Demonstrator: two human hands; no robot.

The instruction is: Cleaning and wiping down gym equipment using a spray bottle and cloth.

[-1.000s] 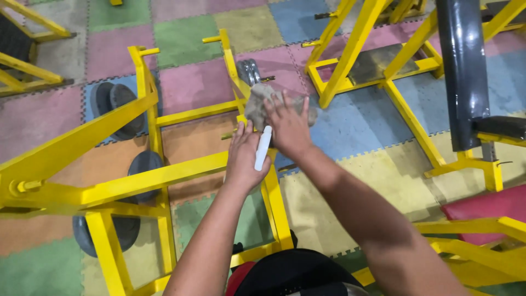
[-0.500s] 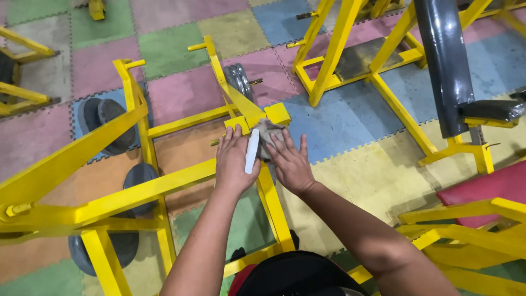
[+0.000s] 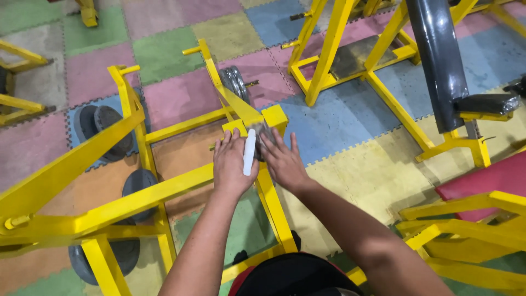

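So both hands are parked on the same spot of the yellow frame, right at the joint where the near bar meets the square yellow end block. The left hand lies flat on the bar with its fingers loosely together and pointing to the far side, and there's a slim white stick-shaped thing along its right edge; looks tucked against the thumb side, but I can't tell how firmly it's gripped. Its long axis runs near-to-far, same way the fingers point. The right hand is just beside it, fingers spread and pressed down flat on a grey rag, which mostly hides under the fingertips and pokes out on the far side, touching the block. So the rag sits straight ahead of the right hand, and the right hand is clearly the 1 on it. Dark weight plates hang further off on the frame.
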